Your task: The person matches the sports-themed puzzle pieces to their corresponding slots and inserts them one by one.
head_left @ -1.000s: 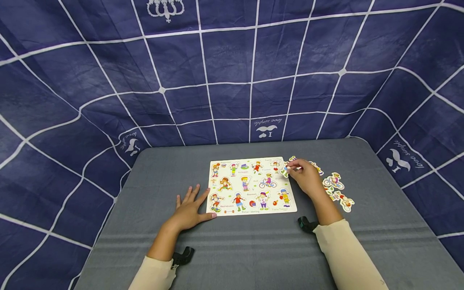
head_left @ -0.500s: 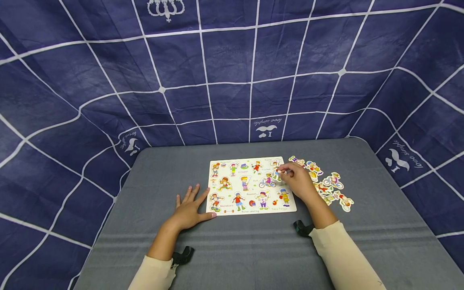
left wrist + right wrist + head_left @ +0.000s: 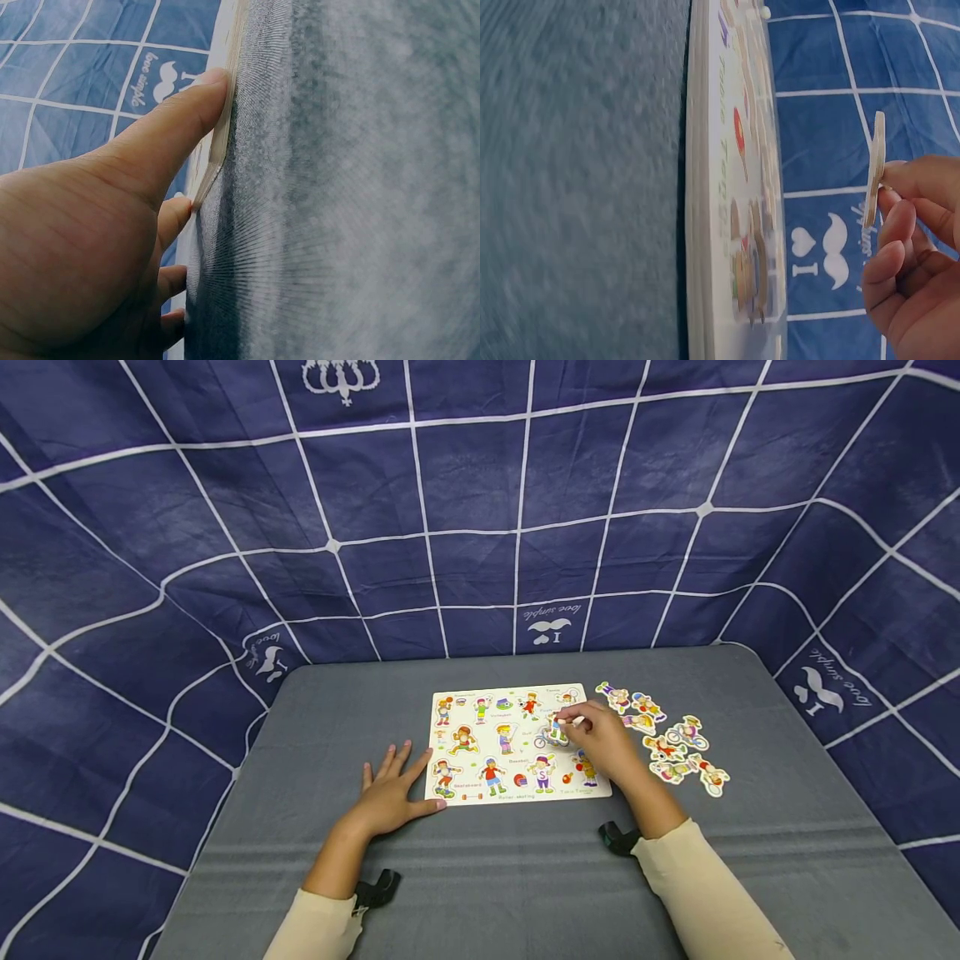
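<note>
A pale wooden puzzle board (image 3: 483, 756) printed with children playing sports lies on the grey table. My right hand (image 3: 603, 743) pinches a flat child-shaped puzzle piece (image 3: 555, 729) over the board's right half, overlapping the bicycle picture. Seen edge-on in the right wrist view, the puzzle piece (image 3: 877, 169) is between thumb and fingertips, held apart from the board surface. My left hand (image 3: 390, 797) lies spread at the board's left side. Its thumb (image 3: 191, 105) rests on the near left corner, and its index fingertip touches the left edge.
Several loose puzzle pieces (image 3: 664, 748) lie right of the board, beside my right forearm, some overlapping. The grey cloth-covered table (image 3: 517, 877) extends toward me. Blue gridded curtains (image 3: 480, 568) stand behind and at both sides.
My right hand has carried the puzzle piece leftward from the board's right edge to above the bicycle picture. The loose pieces it covered now show. My left hand stays in place.
</note>
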`<state>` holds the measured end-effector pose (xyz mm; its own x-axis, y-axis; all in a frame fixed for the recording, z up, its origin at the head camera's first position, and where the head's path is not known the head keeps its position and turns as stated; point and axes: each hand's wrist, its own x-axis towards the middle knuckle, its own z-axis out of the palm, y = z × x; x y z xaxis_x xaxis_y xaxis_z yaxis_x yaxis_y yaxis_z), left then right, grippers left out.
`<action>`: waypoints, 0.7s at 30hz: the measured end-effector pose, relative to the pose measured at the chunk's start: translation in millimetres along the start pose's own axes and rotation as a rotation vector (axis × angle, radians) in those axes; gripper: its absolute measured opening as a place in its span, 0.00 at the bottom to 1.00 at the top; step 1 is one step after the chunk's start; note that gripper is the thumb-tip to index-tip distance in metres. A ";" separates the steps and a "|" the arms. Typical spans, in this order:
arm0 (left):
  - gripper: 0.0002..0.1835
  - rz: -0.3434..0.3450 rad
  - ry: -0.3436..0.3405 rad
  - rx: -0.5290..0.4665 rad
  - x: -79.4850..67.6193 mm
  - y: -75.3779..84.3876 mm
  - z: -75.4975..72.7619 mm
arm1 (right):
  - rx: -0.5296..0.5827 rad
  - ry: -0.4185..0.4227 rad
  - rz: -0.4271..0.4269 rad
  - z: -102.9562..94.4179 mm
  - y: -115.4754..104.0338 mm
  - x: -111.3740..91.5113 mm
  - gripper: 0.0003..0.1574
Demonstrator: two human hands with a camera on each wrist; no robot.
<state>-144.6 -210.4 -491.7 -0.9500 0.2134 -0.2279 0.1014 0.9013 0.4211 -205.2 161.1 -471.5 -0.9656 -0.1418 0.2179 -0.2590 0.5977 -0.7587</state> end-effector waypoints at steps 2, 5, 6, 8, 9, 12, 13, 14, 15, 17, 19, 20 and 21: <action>0.53 0.000 -0.001 0.000 -0.3 0.6 -0.6 | 0.012 -0.010 -0.009 2.7 -2.2 -0.7 0.08; 0.53 -0.002 -0.003 0.000 -0.7 1.3 -1.2 | 0.034 -0.021 -0.031 6.9 -6.5 -2.0 0.07; 0.53 -0.003 -0.003 0.001 -0.7 1.4 -1.3 | 0.038 -0.027 -0.043 8.3 -8.4 -2.6 0.07; 0.53 -0.004 -0.001 0.003 -0.7 1.4 -1.5 | 0.042 -0.040 -0.069 11.7 -11.0 -3.5 0.08; 0.53 -0.003 -0.001 0.003 -0.7 1.5 -1.5 | 0.042 -0.045 -0.082 13.5 -12.3 -3.8 0.08; 0.53 -0.004 0.000 0.006 -0.7 1.2 -1.4 | 0.038 -0.062 -0.116 19.1 -16.2 -5.2 0.09; 0.53 -0.003 0.001 0.007 -0.8 1.1 -1.4 | 0.037 -0.067 -0.122 21.0 -17.4 -5.7 0.09; 0.53 -0.004 0.001 0.006 -0.8 1.1 -1.3 | 0.036 -0.070 -0.127 22.7 -18.8 -6.1 0.09; 0.53 -0.004 0.001 0.006 -0.8 1.0 -1.2 | 0.034 -0.070 -0.131 24.4 -20.1 -6.5 0.09; 0.53 -0.006 0.000 0.007 -0.4 0.8 -0.8 | 0.023 -0.070 -0.143 27.5 -22.0 -7.3 0.09; 0.53 -0.008 0.000 0.008 0.1 0.6 -0.5 | 0.010 -0.073 -0.153 30.6 -24.1 -8.1 0.10; 0.53 -0.008 0.000 0.009 0.3 0.5 -0.4 | 0.004 -0.076 -0.159 32.2 -25.1 -8.5 0.10; 0.54 -0.009 -0.001 0.012 0.6 0.4 -0.2 | 0.000 -0.081 -0.163 33.9 -25.9 -9.0 0.10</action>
<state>-145.3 -210.1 -491.5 -0.9507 0.2057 -0.2321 0.0966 0.9077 0.4084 -190.5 120.2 -474.7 -0.9095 -0.3001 0.2876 -0.4121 0.5617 -0.7173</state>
